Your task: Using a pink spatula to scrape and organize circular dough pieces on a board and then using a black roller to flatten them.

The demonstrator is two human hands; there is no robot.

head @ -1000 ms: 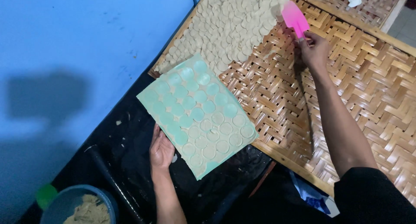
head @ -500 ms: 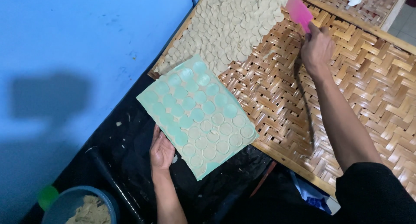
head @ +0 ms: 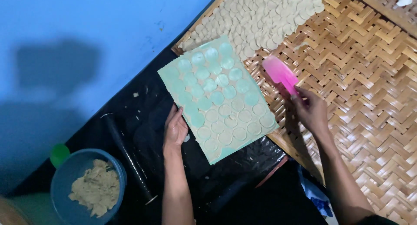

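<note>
1. Left hand [head: 175,130] grips the near-left edge of a pale green sheet [head: 218,97], thumb on top and fingers curled under. The sheet is rectangular, set at a slant, and covered with rows of flat dough discs [head: 238,117].
2. Right hand [head: 311,111] is closed round the handle end of a pink scraper [head: 280,74]. The blade points up-left from the grip and sits just beside the sheet's far-right edge, over the woven mat; contact with the sheet cannot be told.
3. Below and left of the left grip: a black rolling pin [head: 128,157] lies slanted on the black table cover [head: 143,120]. Further left stands a blue bowl [head: 64,194] holding a lump of tan dough [head: 96,187], with a green round cap [head: 59,154] touching its far rim.
4. No labels or printed packages in view.
5. Under and right of the right grip: a woven bamboo tray [head: 373,103], bare weave, open room on the right and near side.
6. Beyond both grips: overlapping cut discs [head: 265,16] fill the tray's far-left part, up to its wooden edge [head: 197,23].
7. Left of everything: plain blue wall [head: 87,33].
</note>
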